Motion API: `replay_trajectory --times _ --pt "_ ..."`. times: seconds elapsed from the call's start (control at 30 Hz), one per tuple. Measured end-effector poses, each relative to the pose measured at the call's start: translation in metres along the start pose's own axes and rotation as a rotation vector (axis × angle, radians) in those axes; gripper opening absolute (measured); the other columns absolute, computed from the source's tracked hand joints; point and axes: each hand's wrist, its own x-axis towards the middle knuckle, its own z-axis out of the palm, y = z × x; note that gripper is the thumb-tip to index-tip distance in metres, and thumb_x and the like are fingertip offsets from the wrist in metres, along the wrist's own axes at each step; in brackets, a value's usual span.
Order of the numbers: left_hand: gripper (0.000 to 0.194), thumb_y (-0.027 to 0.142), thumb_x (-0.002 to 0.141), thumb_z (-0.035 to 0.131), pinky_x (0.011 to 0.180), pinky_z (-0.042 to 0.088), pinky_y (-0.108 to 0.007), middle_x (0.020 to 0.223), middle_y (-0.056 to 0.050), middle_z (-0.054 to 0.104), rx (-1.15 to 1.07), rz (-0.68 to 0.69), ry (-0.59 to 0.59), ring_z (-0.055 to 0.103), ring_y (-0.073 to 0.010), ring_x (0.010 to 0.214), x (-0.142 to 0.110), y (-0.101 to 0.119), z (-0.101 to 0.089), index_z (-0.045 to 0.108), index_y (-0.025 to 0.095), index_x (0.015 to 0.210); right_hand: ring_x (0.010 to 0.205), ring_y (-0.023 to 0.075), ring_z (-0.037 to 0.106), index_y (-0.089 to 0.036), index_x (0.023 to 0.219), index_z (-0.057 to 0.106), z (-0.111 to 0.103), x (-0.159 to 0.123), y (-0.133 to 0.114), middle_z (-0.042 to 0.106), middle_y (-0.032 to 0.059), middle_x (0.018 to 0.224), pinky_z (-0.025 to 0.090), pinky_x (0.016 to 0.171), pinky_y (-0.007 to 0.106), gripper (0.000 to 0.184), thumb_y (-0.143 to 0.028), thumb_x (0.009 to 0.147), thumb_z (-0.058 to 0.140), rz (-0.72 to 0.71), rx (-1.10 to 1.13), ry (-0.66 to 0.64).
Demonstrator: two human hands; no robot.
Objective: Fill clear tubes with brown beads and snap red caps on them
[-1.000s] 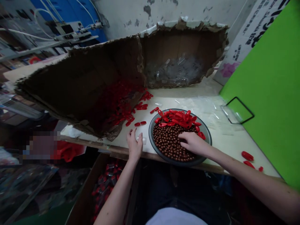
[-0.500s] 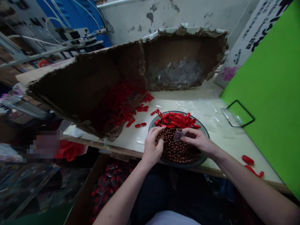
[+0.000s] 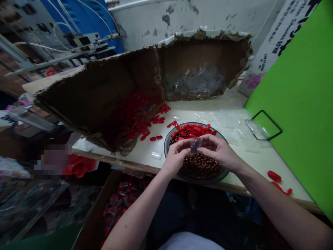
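Observation:
A small clear plastic container point(image 3: 196, 146) with dark beads showing through it is held up over a round bowl point(image 3: 166, 147). My right hand point(image 3: 221, 152) grips it from the right, thumb in front and fingers behind. From the left, the closed fingers of my left hand point(image 3: 177, 158) pinch its other side; whether a red piece is also in them is hidden. Below, the bowl is filled with shiny brown beads point(image 3: 201, 166), and a heap of red plastic caps point(image 3: 194, 130) lies on the beads at its far side.
A torn cardboard box point(image 3: 78, 90) spills red caps at the left. Behind, another cardboard bin point(image 3: 192, 52) holds clear containers. One clear container point(image 3: 156, 155) lies left of the bowl. A green panel point(image 3: 293, 104) bounds the right, and a carton of red-capped pieces point(image 3: 122, 198) stands below.
My left hand has moved right from the bowl's left side and closed at the clear container. My right hand has lifted the container slightly and turned it more upright.

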Motion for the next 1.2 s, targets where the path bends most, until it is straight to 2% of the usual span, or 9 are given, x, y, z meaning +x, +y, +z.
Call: replay_trajectory --times 0.23,0.4,0.57,0.73,0.93,1.2 --pt "0.031 0.016 0.068 0.064 0.074 0.049 -0.026 0.092 -0.006 0.073 -0.159 -0.057 0.011 0.064 -0.0128 0.073 0.003 -0.001 -0.002 0.073 0.014 0.097 0.091 0.0214 0.068 -0.021 0.104 0.059 0.002 -0.003 -0.009 0.070 0.0064 0.102 0.055 0.088 0.040 0.033 -0.035 0.077 0.069 -0.035 -0.142 0.029" --pt "0.029 0.015 0.066 0.060 0.081 0.050 -0.030 0.091 -0.008 0.073 -0.255 -0.048 0.009 0.066 -0.0178 0.083 0.001 0.006 -0.002 0.074 0.013 0.092 0.090 0.0219 0.068 -0.024 0.105 0.060 0.009 -0.004 -0.011 0.070 0.0056 0.102 0.056 0.086 0.040 0.032 -0.035 0.077 0.069 -0.071 -0.253 0.082" --pt "0.031 0.013 0.062 0.060 0.085 0.051 -0.036 0.090 -0.009 0.074 -0.279 -0.042 0.008 0.067 -0.0220 0.087 -0.001 0.013 -0.002 0.073 0.011 0.090 0.093 0.0212 0.068 -0.022 0.106 0.059 0.014 -0.002 -0.015 0.070 0.0060 0.103 0.055 0.088 0.039 0.032 -0.034 0.078 0.069 -0.091 -0.180 0.066" --pt "0.033 0.015 0.065 0.064 0.091 0.048 -0.040 0.092 -0.009 0.074 -0.250 -0.031 -0.015 0.068 -0.0232 0.090 -0.002 0.015 -0.002 0.072 0.011 0.097 0.091 0.0222 0.069 -0.022 0.105 0.058 0.013 -0.001 -0.021 0.072 0.0054 0.100 0.055 0.087 0.041 0.037 -0.035 0.074 0.074 -0.078 -0.108 0.062" --pt "0.037 0.013 0.065 0.066 0.090 0.048 -0.038 0.095 -0.008 0.073 -0.185 -0.017 -0.036 0.067 -0.0211 0.088 -0.003 0.014 -0.001 0.071 0.013 0.102 0.084 0.0208 0.070 -0.021 0.107 0.060 0.007 -0.006 -0.021 0.072 0.0061 0.099 0.060 0.071 0.033 0.035 -0.040 0.080 0.069 -0.026 -0.047 0.044" --pt "0.029 0.019 0.065 0.074 0.082 0.049 -0.030 0.090 -0.006 0.072 -0.160 -0.032 0.011 0.065 -0.0154 0.081 -0.005 0.015 0.011 0.070 0.012 0.094 0.085 0.0201 0.070 -0.021 0.111 0.059 0.003 -0.015 -0.020 0.071 0.0066 0.103 0.059 0.075 0.034 0.036 -0.042 0.082 0.066 -0.011 0.011 0.029"
